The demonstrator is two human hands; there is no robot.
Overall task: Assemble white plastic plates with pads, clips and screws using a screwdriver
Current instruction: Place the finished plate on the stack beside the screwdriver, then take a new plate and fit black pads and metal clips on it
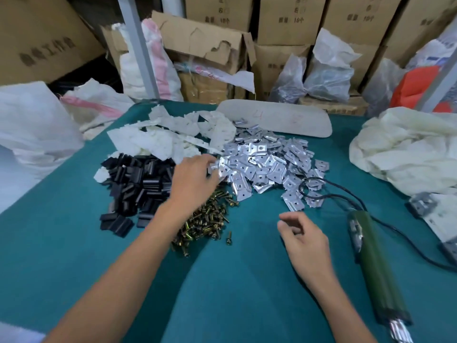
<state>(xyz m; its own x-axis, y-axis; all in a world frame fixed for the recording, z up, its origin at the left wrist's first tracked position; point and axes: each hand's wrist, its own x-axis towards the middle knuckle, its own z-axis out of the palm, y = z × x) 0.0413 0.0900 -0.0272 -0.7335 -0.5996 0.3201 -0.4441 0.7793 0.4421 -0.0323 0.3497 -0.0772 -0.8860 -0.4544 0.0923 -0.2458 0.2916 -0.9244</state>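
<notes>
On the green table [235, 280] lie four heaps: white plastic plates [173, 134] at the back, black pads [138, 184] to the left, silver metal clips [267, 162] in the middle and brass screws [205, 219] in front. My left hand [195, 177] reaches over the screws to the near edge of the clip heap, its fingertips on a clip. Whether it pinches that clip is blurred. My right hand [304, 238] hovers over bare table, fingers loosely curled, holding nothing. A green electric screwdriver [373, 263] lies to its right.
A black cable [331, 191] loops from the screwdriver toward the clips. A grey oval board [296, 117] lies at the back. A white sack [405, 147] of plates sits at the right, another sack [32, 125] at the left. Cardboard boxes [284, 21] line the rear.
</notes>
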